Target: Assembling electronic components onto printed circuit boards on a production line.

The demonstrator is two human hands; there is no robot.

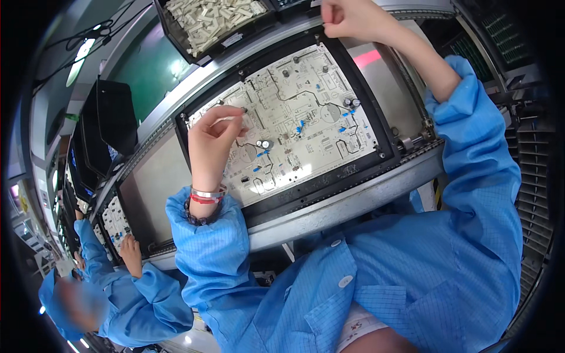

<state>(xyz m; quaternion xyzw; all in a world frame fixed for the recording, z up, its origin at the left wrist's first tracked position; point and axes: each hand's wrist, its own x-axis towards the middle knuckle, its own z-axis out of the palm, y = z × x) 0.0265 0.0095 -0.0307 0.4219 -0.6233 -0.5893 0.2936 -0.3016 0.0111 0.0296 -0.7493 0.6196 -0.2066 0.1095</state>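
A white circuit board [294,112] with small blue and black parts lies in a black carrier frame [376,126] on a conveyor line. My left hand [213,136] hovers over the board's left part, fingers pinched together on a small dark part at its fingertips near the board's upper left. My right hand [347,19] is raised beyond the carrier's far edge, curled closed near the bins; what it holds, if anything, I cannot make out. Both arms wear blue sleeves, and the left wrist carries bracelets.
A black bin [176,35] full of small white parts [212,20] sits behind the line at upper left. The metal conveyor rail [341,206] runs along the near edge. At the lower left a co-worker in blue has a hand [130,253] at another board [115,220].
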